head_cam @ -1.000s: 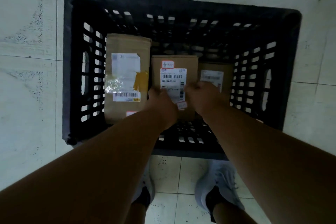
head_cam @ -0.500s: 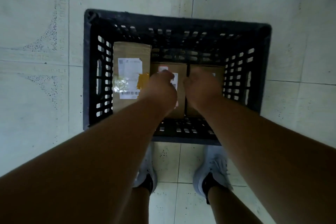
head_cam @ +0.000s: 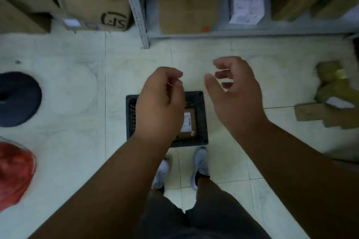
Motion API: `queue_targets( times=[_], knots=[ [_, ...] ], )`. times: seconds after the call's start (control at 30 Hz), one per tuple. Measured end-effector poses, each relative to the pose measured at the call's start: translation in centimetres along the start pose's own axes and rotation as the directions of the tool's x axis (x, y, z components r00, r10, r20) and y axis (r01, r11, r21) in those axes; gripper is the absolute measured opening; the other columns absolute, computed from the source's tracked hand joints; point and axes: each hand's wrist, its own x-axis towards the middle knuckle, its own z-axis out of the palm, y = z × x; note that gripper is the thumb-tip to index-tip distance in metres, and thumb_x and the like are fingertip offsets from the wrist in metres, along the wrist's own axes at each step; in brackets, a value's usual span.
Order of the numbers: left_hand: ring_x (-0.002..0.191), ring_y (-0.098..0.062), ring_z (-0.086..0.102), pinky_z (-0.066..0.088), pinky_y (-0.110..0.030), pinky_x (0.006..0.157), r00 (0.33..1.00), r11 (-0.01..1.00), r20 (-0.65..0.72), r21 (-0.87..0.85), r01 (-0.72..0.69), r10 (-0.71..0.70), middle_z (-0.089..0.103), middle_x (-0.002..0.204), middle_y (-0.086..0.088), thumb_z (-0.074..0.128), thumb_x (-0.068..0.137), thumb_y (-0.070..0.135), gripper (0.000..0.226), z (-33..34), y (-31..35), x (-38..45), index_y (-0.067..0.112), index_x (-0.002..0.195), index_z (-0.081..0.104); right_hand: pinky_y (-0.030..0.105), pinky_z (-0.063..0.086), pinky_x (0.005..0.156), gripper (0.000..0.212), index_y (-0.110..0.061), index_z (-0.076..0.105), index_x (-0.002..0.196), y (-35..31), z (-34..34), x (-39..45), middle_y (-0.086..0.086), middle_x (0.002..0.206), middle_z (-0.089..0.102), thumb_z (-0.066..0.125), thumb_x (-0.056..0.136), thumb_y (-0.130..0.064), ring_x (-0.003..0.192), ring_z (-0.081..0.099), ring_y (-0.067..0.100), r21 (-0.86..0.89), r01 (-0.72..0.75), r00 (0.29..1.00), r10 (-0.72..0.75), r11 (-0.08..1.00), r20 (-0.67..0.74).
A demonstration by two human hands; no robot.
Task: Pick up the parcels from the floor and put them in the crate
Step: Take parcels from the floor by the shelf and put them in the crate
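We hold our left hand and right hand above the crate, fingers loosely curled, empty; a parcel lies inside the crate

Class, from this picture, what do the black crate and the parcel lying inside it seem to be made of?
Crate: probably moulded plastic, matt black, judging by the slotted lattice wall and thick rim.
Parcel: likely cardboard, dull brown, flat-faced, with a white printed paper label stuck on. Blur leaves finer detail open.

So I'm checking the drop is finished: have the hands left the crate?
Yes. Both hands have come up out of the crate, empty, above its rim.
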Motion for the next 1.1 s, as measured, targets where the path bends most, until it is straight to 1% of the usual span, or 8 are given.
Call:
queue_targets(
  times=[0.23,0.37,0.5,0.6,0.73,0.87,0.97,1.1],
  knots=[
    [0.082,-0.003,0.058,0.042,-0.007,0.067,0.938,0.945,0.126,-0.088,-0.314,0.323,0.063,0.088,0.012,0.056,0.096,0.016,0.014,-5.9,13.3,-5.8,0.028,0.101,0.061,0.018,0.047,0.091,0.04,-0.042,0.047,0.121,-11.2,-12.9,-7.8,-0.015,0.126,0.052,0.068,0.088,-0.039,0.112,0.055,-0.004,-0.022,0.106,0.974,-0.108,0.994,-0.2],
    [0.074,-0.002,0.056,0.043,-0.009,0.06,0.869,0.895,0.217,-0.082,-0.438,0.445,0.059,0.084,0.015,0.057,0.096,0.017,0.014,-6.7,17.6,-8.0,0.029,0.101,0.061,0.026,0.048,0.099,0.049,-0.046,0.043,0.129,-12.6,-16.7,-11.4,-0.016,0.138,0.049,0.066,0.085,-0.044,0.122,0.05,-0.003,0.028,0.096,0.967,-0.087,0.995,-0.24],
    [0.083,0.001,0.056,0.043,-0.008,0.067,0.756,0.805,0.306,-0.066,-0.59,0.579,0.058,0.094,0.017,0.056,0.094,0.022,0.016,-5.1,21.2,-9.9,0.036,0.103,0.059,0.027,0.045,0.1,0.063,-0.047,0.039,0.137,-11.4,-21.2,-14.2,-0.022,0.14,0.043,0.063,0.079,-0.053,0.128,0.044,-0.002,0.038,0.078,0.953,-0.063,0.996,-0.297],
    [0.092,0.007,0.054,0.042,-0.004,0.073,0.676,0.758,0.403,-0.073,-0.648,0.617,0.053,0.104,0.024,0.053,0.092,0.032,0.02,-1.9,23.8,-11.6,0.044,0.108,0.054,0.023,0.044,0.095,0.07,-0.049,0.035,0.14,-8.7,-25.5,-16.1,-0.02,0.141,0.042,0.063,0.077,-0.056,0.126,0.043,-0.003,0.027,0.021,0.931,-0.01,0.999,-0.365],
    [0.101,0.013,0.052,0.045,-0.005,0.077,0.604,0.744,0.501,-0.128,-0.656,0.619,0.046,0.113,0.032,0.054,0.093,0.037,0.031,5.3,26.4,-14.1,0.054,0.118,0.046,0.034,0.05,0.099,0.081,-0.054,0.033,0.141,-3.8,-31.8,-19.0,-0.017,0.148,0.043,0.066,0.067,-0.066,0.129,0.049,0.004,0.084,-0.058,0.889,0.09,0.995,-0.448],
    [0.113,0.01,0.05,0.047,-0.015,0.088,0.512,0.754,0.615,-0.218,-0.62,0.6,0.041,0.125,0.035,0.055,0.094,0.038,0.043,14.1,28.8,-17.4,0.059,0.129,0.042,0.023,0.045,0.096,0.079,-0.062,0.032,0.131,1.6,-38.9,-21.9,-0.029,0.138,0.042,0.067,0.06,-0.066,0.124,0.043,-0.014,0.143,-0.128,0.834,0.184,0.981,-0.52],
    [0.114,0.012,0.048,0.045,-0.013,0.087,0.449,0.737,0.652,-0.262,-0.623,0.611,0.039,0.127,0.035,0.056,0.094,0.039,0.046,20.5,30.8,-19.8,0.058,0.133,0.04,0.022,0.045,0.094,0.079,-0.062,0.032,0.129,6.0,-44.0,-23.2,-0.041,0.127,0.04,0.066,0.057,-0.068,0.117,0.042,-0.022,0.155,-0.172,0.791,0.23,0.973,-0.567],
    [0.113,0.016,0.047,0.043,-0.011,0.084,0.421,0.749,0.679,-0.297,-0.592,0.602,0.038,0.125,0.038,0.056,0.094,0.037,0.048,27.7,32.9,-22.4,0.06,0.132,0.038,0.021,0.045,0.094,0.08,-0.058,0.032,0.134,11.1,-49.0,-23.8,-0.035,0.133,0.04,0.076,0.067,-0.052,0.116,0.043,-0.022,0.185,-0.21,0.763,0.279,0.96,-0.583]
  ],
)
